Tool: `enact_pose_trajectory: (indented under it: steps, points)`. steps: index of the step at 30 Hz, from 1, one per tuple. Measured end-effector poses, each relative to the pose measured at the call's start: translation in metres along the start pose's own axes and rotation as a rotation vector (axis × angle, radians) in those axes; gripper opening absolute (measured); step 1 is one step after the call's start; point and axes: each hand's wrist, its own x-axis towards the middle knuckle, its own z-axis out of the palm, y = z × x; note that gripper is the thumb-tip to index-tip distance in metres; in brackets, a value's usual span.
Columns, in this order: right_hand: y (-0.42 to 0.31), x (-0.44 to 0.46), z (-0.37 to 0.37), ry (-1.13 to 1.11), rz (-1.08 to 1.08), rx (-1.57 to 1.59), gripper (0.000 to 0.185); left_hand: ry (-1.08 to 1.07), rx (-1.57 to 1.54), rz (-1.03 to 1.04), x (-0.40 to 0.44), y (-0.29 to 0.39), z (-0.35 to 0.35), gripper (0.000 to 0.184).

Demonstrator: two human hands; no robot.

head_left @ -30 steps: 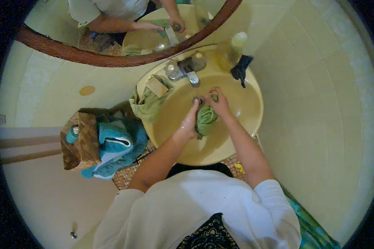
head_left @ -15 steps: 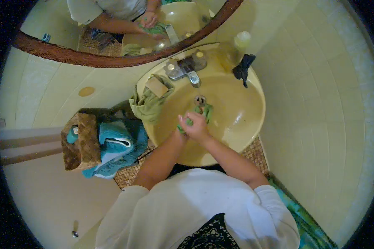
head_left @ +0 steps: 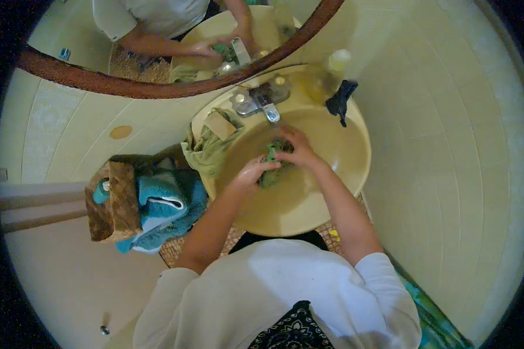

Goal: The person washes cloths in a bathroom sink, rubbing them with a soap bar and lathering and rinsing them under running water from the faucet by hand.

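A wet-looking green cloth (head_left: 269, 179) is bunched up in the yellow sink basin (head_left: 343, 168), below the faucet (head_left: 271, 111). My left hand (head_left: 252, 172) grips its near left side, thumb toward the middle. On the far right side, my right hand (head_left: 297, 149) has its fingers curled over the cloth, under the spout. The hands are apart, with the cloth between them. Part of the cloth is hidden by my fingers, and the drain is covered from view.
A bar of soap (head_left: 219, 125) rests on an olive cloth (head_left: 206, 150) at the basin's left rim. A dark cloth (head_left: 340, 102) hangs over the right rim, near a soap bottle (head_left: 339, 60). Left stands a woven basket (head_left: 115, 203) beside blue towels (head_left: 163, 198). A framed mirror (head_left: 157, 88) overhangs the back.
My hands were clasped together around the cloth and have separated. The right hand moved up toward the spout, the left slightly left. The cloth is now looser and more spread.
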Motion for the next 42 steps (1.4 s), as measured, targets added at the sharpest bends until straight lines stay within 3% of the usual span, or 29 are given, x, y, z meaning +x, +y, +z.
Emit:
enact_pose_trajectory:
  steps: [2, 5, 8, 9, 11, 12, 15, 17, 20, 22, 24, 27, 29, 30, 32, 33, 36, 38, 40, 41, 42]
  points:
    - [0.011, -0.014, 0.006, -0.299, -0.095, 0.073, 0.056, -0.043, -0.041, 0.067, -0.019, 0.011, 0.007, 0.039]
    - [0.013, -0.031, -0.007, -0.562, 0.157, 0.001, 0.061, -0.135, -0.225, 0.153, -0.024, 0.013, -0.013, 0.05]
    - [0.028, -0.039, -0.019, -0.271, 0.476, 0.851, 0.057, -0.177, -0.692, 0.108, -0.016, 0.001, -0.028, 0.058]
    - [0.024, -0.037, -0.017, -0.163, 0.452, 0.984, 0.054, -0.179, -0.881, 0.068, -0.016, -0.003, -0.03, 0.06]
    - [0.005, -0.028, -0.008, 0.062, 0.394, 1.241, 0.047, -0.092, -0.86, -0.004, -0.005, -0.011, -0.014, 0.052]
    - [-0.008, -0.028, 0.001, 0.109, 0.366, 1.074, 0.043, -0.05, -0.849, -0.039, 0.0, -0.013, -0.003, 0.049]
    - [-0.056, -0.042, 0.028, 0.181, 0.179, 0.544, 0.029, 0.008, 0.453, 0.829, 0.033, -0.054, -0.007, 0.041]
    - [-0.084, -0.049, 0.028, 0.142, -0.068, 0.155, 0.02, -0.06, 0.24, 0.659, 0.049, -0.076, -0.021, 0.038]
    - [-0.069, -0.045, 0.029, 0.244, -0.223, 0.231, 0.022, -0.165, -0.073, 0.401, 0.068, -0.102, -0.036, 0.035]
    - [-0.034, -0.04, 0.04, 0.234, -0.012, 0.172, 0.018, -0.055, -0.29, 0.226, 0.067, -0.091, -0.023, 0.032]
    - [-0.017, -0.029, 0.036, 0.297, 0.119, 0.096, 0.02, 0.24, -0.515, 0.036, 0.052, -0.059, 0.02, 0.03]
    - [-0.003, -0.007, 0.024, 0.454, 0.14, -0.1, 0.027, 0.252, -0.451, 0.011, 0.077, -0.07, -0.002, 0.029]
    - [0.009, 0.008, 0.02, 0.488, 0.078, -0.312, 0.027, 0.092, -0.537, -0.056, 0.077, -0.06, -0.008, 0.028]
    - [0.011, 0.015, 0.021, 0.339, 0.091, -0.296, 0.027, 0.013, -0.577, -0.09, 0.075, -0.051, -0.011, 0.028]
    - [0.009, 0.028, 0.032, 0.04, 0.121, -0.257, 0.027, 0.116, -0.294, -0.08, 0.076, -0.041, -0.018, 0.025]
    - [0.017, 0.037, 0.045, -0.054, 0.223, -0.041, 0.029, 0.165, -0.152, -0.077, 0.079, -0.04, -0.021, 0.024]
    - [0.013, 0.054, 0.054, -0.291, 0.456, 0.581, 0.033, 0.371, 0.118, 0.22, 0.104, -0.051, -0.022, 0.023]
    - [-0.021, 0.049, 0.018, -0.395, 0.527, 0.956, 0.035, 0.13, -0.36, 0.445, 0.132, -0.071, -0.043, 0.022]
    - [-0.048, 0.045, -0.003, -0.155, 0.655, 0.436, 0.039, 0.07, -0.38, 0.382, 0.133, -0.06, -0.044, 0.022]
    - [-0.053, 0.043, -0.008, -0.036, 0.704, 0.174, 0.041, 0.135, -0.165, 0.208, 0.109, -0.029, -0.026, 0.023]
    - [-0.037, 0.037, -0.006, 0.045, 0.494, 0.245, 0.043, 0.199, 0.049, 0.034, 0.086, -0.001, -0.009, 0.025]
